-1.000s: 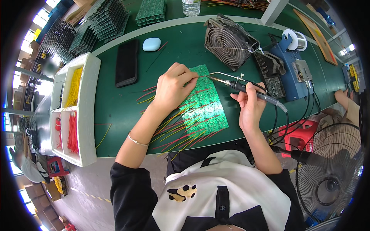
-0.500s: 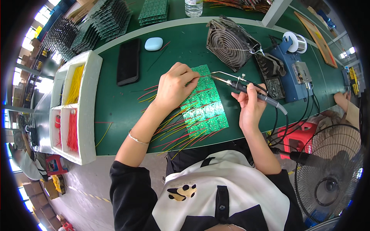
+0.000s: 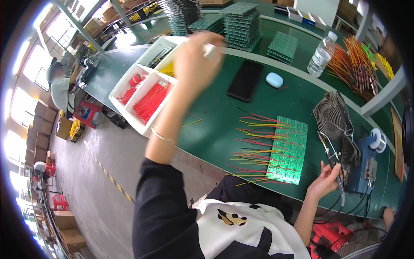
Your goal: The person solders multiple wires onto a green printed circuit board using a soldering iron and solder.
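My left hand [image 3: 199, 62] is raised over the far end of a white divided tray [image 3: 127, 117], beside its yellow wires [image 3: 169, 69]. Motion smears its fingers, and a small white patch shows among them; I cannot tell whether they hold anything. Red wires [image 3: 151, 101] fill a nearer compartment. My right hand [image 3: 324, 180] is closed round a soldering iron [image 3: 332, 159] with a metal guide at its tip, held right of the green circuit board panel [image 3: 294, 149] and apart from it. Rows of red, yellow and black wires [image 3: 254, 142] stick out from the panel's left side.
A black phone [image 3: 246, 81] and a light blue case [image 3: 274, 80] lie behind the panel. At the right stand a round-grilled fan [image 3: 332, 114], a blue soldering station [image 3: 360, 172] and a solder spool [image 3: 378, 140]. Farther back are stacked boards [image 3: 241, 28], a bottle [image 3: 322, 55] and wire bundles [image 3: 355, 64].
My left hand has left the panel and swung over to the tray. The iron's tip has come away from the panel, toward the right. The whole view has turned left.
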A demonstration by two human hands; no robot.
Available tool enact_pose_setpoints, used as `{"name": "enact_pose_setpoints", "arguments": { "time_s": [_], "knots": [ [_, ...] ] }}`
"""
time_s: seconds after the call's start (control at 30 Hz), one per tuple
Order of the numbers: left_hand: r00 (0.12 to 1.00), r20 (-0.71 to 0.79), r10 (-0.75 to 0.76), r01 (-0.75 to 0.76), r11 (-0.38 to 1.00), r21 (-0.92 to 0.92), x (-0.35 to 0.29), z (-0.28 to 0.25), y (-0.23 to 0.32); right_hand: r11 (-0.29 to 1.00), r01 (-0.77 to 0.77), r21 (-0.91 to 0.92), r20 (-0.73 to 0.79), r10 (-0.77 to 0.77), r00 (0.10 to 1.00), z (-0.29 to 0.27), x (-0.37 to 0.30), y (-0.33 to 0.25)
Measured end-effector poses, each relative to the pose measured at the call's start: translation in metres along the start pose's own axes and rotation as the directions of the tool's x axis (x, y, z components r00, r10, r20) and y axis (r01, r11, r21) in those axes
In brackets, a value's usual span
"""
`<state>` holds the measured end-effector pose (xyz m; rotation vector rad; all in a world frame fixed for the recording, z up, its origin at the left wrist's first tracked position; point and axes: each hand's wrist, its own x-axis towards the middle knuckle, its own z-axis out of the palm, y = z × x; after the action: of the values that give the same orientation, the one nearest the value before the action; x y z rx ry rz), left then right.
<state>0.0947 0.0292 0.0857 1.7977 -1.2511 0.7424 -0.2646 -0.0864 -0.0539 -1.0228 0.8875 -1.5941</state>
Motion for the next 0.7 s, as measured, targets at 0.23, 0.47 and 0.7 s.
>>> {"name": "enact_pose_setpoints", "arguments": {
  "time_s": [0.23, 0.47, 0.7],
  "knots": [
    [0.847, 0.276, -0.454, 0.27, 0.816, 0.512, 0.017, -0.06, -0.286, 0.999, -0.003, -0.034, -0.05, 0.001, 0.999, 0.006, 0.001, -0.005],
    [0.654, 0.345, -0.673, 0.448, 0.712, 0.541, -0.001, -0.011, -0.325, 0.994, 0.039, -0.104, -0.152, -0.054, 0.987, -0.005, 0.006, 0.004],
    [0.55, 0.448, -0.705, 0.46, 0.703, 0.542, 0.005, -0.003, -0.364, 0.98, 0.099, -0.171, -0.214, -0.136, 0.967, 0.016, 0.002, -0.007]
  ]
}}
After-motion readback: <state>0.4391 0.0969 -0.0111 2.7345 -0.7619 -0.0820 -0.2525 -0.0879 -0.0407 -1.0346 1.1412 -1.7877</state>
